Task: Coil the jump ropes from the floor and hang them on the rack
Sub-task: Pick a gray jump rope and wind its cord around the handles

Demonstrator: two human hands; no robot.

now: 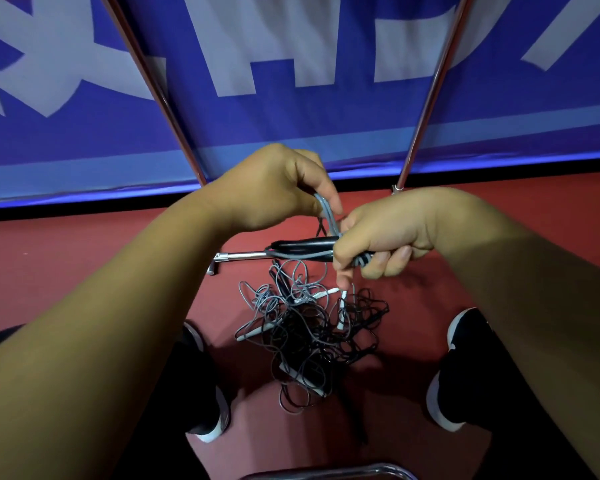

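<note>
My left hand (278, 188) grips a loop of grey jump rope (328, 216) above the floor. My right hand (385, 237) holds the black handles (302, 249) of that rope, with grey cord wound around them under my fingers. Below both hands a tangled pile of grey and black jump ropes (309, 327) with white handles lies on the red floor between my shoes. The chrome rack poles (153, 84) rise to the left and right; the rack's top is out of view.
A chrome base bar of the rack (239, 256) lies on the floor just behind the pile. A blue banner (291, 116) covers the wall behind. My black shoes (465, 368) flank the pile. Another chrome tube (361, 471) shows at the bottom edge.
</note>
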